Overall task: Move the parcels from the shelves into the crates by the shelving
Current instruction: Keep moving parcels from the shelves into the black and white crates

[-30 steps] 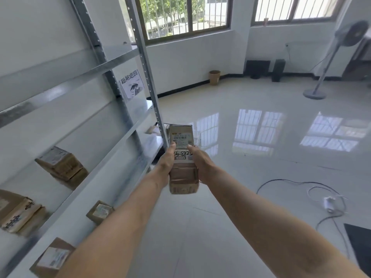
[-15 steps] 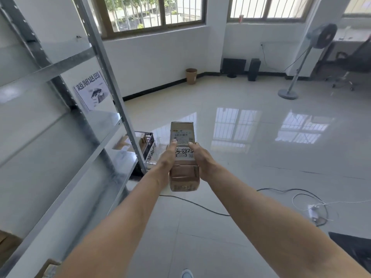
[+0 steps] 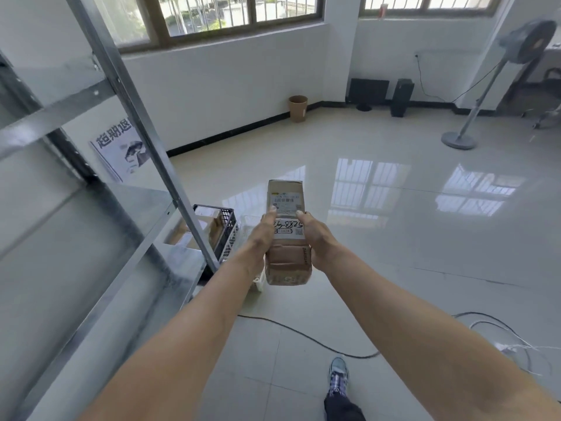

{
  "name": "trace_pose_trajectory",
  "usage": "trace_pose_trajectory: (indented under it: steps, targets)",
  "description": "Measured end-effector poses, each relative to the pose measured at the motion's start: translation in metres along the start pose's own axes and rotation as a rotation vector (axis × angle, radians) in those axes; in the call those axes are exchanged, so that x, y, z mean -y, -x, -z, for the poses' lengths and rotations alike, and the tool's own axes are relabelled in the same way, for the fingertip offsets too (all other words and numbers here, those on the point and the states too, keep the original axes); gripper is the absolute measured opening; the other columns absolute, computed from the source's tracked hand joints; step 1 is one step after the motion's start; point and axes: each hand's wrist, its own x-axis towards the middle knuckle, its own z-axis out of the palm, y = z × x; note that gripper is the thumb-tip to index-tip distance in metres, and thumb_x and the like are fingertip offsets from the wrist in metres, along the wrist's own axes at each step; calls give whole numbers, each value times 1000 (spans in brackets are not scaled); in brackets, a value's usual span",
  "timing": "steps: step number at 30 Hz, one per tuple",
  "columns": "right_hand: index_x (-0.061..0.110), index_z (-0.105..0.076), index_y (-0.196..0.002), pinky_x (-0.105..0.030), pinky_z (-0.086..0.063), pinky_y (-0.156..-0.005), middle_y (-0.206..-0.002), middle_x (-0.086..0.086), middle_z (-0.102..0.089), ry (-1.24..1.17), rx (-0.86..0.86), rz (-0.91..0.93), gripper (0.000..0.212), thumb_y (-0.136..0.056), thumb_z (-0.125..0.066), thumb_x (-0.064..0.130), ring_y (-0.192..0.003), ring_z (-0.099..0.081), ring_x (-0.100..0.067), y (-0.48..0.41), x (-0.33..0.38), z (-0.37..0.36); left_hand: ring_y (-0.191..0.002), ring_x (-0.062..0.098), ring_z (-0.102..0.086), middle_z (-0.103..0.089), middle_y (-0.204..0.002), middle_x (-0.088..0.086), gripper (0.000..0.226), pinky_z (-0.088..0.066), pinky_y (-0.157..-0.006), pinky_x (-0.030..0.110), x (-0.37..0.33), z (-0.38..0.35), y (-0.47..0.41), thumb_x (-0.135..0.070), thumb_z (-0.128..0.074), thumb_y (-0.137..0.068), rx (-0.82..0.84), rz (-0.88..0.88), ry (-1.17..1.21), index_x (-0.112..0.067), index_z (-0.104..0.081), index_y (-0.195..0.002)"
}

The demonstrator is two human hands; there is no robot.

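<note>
both my left hand (image 3: 260,237) and right hand (image 3: 314,238) clamp the long brown cardboard parcel with white labels (image 3: 287,235) out in front, long axis pointing away, and the black plastic crate (image 3: 226,227) sits low to its left by the grey metal shelving (image 3: 127,95), nearer my left hand.

Bright daylight, wide-angle view.
Light pours through the windows (image 3: 243,16) at the back and glares in pale patches off the glossy floor (image 3: 394,238). Shelving (image 3: 121,86) bows near the left edge; forearms look stretched, edges slightly soft.
</note>
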Motion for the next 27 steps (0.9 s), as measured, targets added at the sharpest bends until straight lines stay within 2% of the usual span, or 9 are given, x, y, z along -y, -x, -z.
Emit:
trace_pose_trajectory:
  steps: [4, 7, 9, 16, 24, 27]
  targets:
    - [15, -54, -133, -50, -61, -88, -124, -19, -69, -3, 42, -17, 35, -107, -41, 35, -111, -70, -37, -66, 25, 13, -90, 17, -72, -77, -103, 4, 49, -57, -76, 32, -21, -10, -62, -51, -25, -110, -54, 12, 27, -27, -67, -117]
    - [15, -54, -133, -53, -59, -91, -124, -20, -70, 20, 69, -31, 35, -107, -41, 35, -111, -70, -38, -115, 51, 28, -100, 22, -73, -76, -112, 7, 53, -59, -87, 38, -39, -22, -111, -55, -26, -109, -112, 28, 37, -23, -62, -131]
    - [15, -54, -133, -55, -58, -93, -125, -20, -69, 37, 80, -48, 35, -107, -41, 35, -112, -69, -38, -145, 69, 36, -105, 24, -72, -75, -117, 7, 54, -58, -93, 42, -52, -29, -140, -58, -26, -107, -121, 37, 45, -26, -61, -132]
    - [15, -54, -132, -52, -59, -91, -123, -18, -69, 108, 169, -82, 36, -107, -40, 36, -107, -71, -34, -226, 124, 48, -104, 22, -74, -77, -114, 4, 54, -60, -84, 38, -90, -35, -223, -60, -26, -107, -201, 26, 116, -30, -62, -133]
    - [14, -54, -133, -57, -55, -97, -125, -18, -68, 200, 246, -118, 37, -107, -40, 37, -112, -69, -37, -318, 151, 27, -107, 24, -74, -77, -114, 3, 55, -59, -92, 45, -105, -7, -309, -61, -23, -106, -276, 41, 205, -34, -63, -134]
    - [13, -54, -132, -55, -57, -93, -127, -19, -67, 240, 269, -126, 37, -107, -41, 37, -108, -70, -36, -366, 157, 9, -98, 21, -76, -79, -107, 2, 53, -60, -81, 38, -113, 13, -348, -55, -23, -109, -309, 20, 253, -32, -66, -130]
